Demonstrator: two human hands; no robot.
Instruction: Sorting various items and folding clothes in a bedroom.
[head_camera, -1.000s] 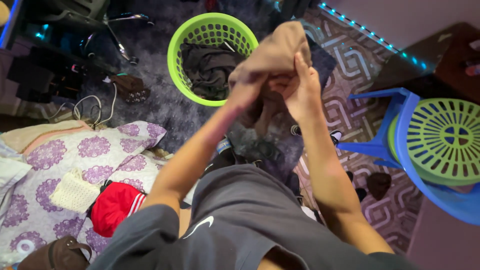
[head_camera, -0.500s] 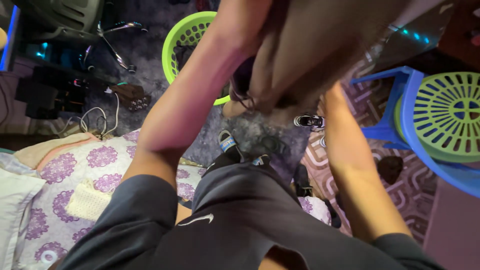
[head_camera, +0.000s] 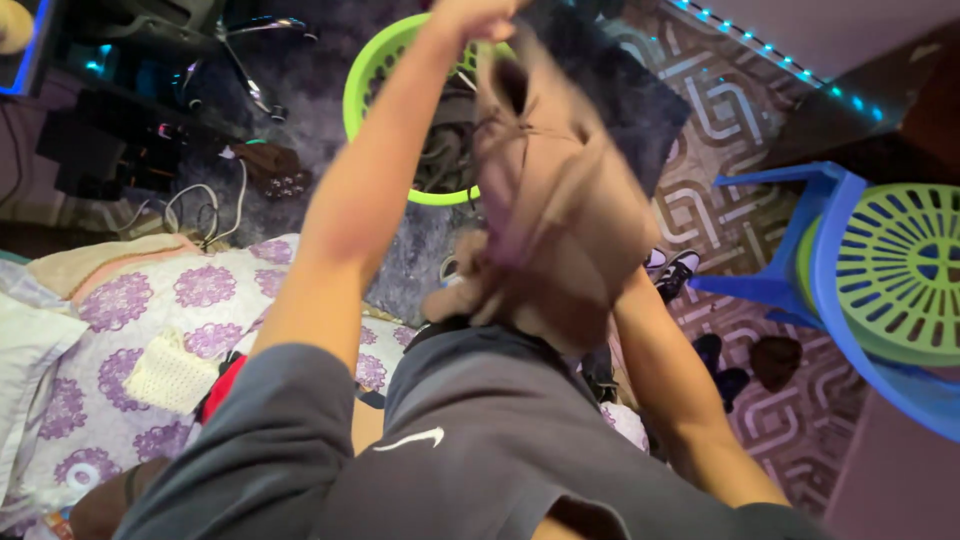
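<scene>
Since half a sec ago the garment has come down from right in front of the camera and now hangs lower, over the lap, w/ more of the floor in view. Left hand (head_camera: 470, 15) is raised at the top edge of the frame, clenched on an upper edge of the soft tan-brown fabric garment (head_camera: 560, 215); the fingers themselves are partly cut off by the frame. Right hand is hidden behind the hanging cloth, only the forearm shows below it, so can't tell if it grips or is loose.

Garment is held up in the air between the two arms, above the dark grey shorts (head_camera: 480, 440), drooping in deep folds, a thin drawstring dangling across it. Judging by the drape: light, limp, no stiffness, not fragile, not slippery; it will sag wherever unsupported. Best hold looks like a pinch at a hem or waistband edge, two spread points so it hangs flat.

Further out: round lime-green plastic laundry basket (head_camera: 400, 110) w/ dark clothes in it sits on the grey shaggy rug behind the garment. Left side, the purple-flowered white bedsheet (head_camera: 130, 310) w/ a cream knitted piece (head_camera: 170, 375). Right side, a blue plastic chair (head_camera: 830, 260) carrying a green slotted lid (head_camera: 900, 270).
</scene>
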